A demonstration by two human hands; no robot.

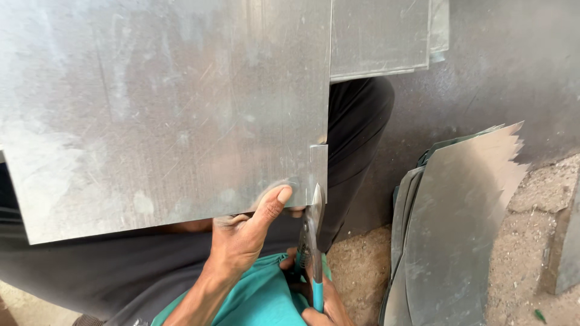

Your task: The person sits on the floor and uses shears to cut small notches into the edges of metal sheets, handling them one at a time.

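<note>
Dusty grey ground (pixel 362 265) strewn with grit fills the near right of the scene, and behind it rises a dark, rough grey wall (pixel 513 72). Across the left and middle, a large flat sheet of dull silver galvanised metal (pixel 157 108) takes up most of the view, its surface scuffed and scratched. At its near right corner a narrow cut runs up along the right edge, leaving a thin strip (pixel 318 166) partly separated from the sheet. The left hand (pixel 241 238) grips the near edge of the sheet just left of that cut, thumb pressed flat on top of the metal and the fingers curled underneath, out of sight. The right hand (pixel 317 308) sits lower, mostly at the frame's bottom edge, closed around the teal handles of a pair of steel tin snips (pixel 312 241), whose blades point up into the cut at the sheet's edge. Beneath the hands lies teal cloth (pixel 260 299), and a dark trouser leg (pixel 356 127) shows behind the sheet's right edge. To the right, a stack of curved grey metal sheets with jagged, saw-toothed far edges (pixel 459 229) leans against the wall. Another flat metal sheet (pixel 377 36) lies at the far top, beside the large one.
</note>
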